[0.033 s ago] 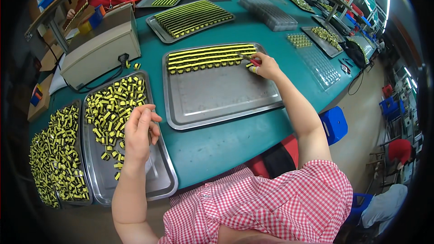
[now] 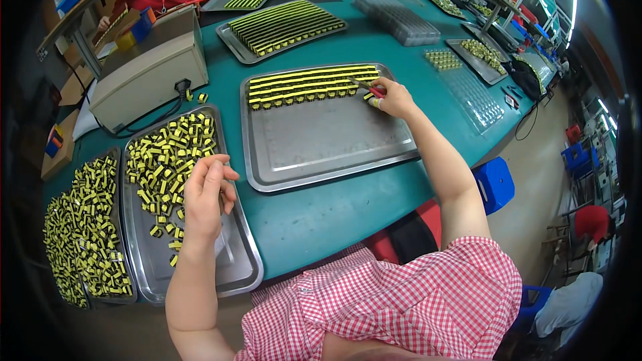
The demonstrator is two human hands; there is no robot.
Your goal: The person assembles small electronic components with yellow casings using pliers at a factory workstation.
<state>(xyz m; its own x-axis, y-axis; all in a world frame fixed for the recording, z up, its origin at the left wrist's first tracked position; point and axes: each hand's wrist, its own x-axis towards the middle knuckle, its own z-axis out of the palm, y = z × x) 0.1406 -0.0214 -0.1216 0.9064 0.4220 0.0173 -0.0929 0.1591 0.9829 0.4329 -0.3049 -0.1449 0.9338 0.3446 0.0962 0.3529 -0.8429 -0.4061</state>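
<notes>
Rows (image 2: pixel 311 85): yellow-and-black parts are standing side by side in lines along the far side of the tray (image 2: pixel 321 150), their right end lying just beside the right hand (image 2: pixel 396 98).
Tool (image 2: pixel 376 91): red-handled and plier-like, it is pointing leftward at the rows; whether its tip is touching a part is too small to tell.
Right grip: the right hand is grasping the tool; a bit of yellow is showing at the fingers, perhaps a part, though this is not certain.
Lining up: good work here probably means setting parts square against their neighbours, all facing one way, and nudging lightly, since a hard push could be skewing the line behind.
Left grip: the left hand (image 2: pixel 208 187) is curling its fingers loosely; whether it is holding anything cannot be told.
Loose parts (image 2: pixel 160 160): they are lying jumbled in the side tray (image 2: pixel 144 254), near the left hand, which is well apart from the rows.
Picking: turning a part the right way in the fingers first would likely be saving fuss at the row.
Outer heap (image 2: pixel 100 227): more parts are lying left of the side tray.
</notes>
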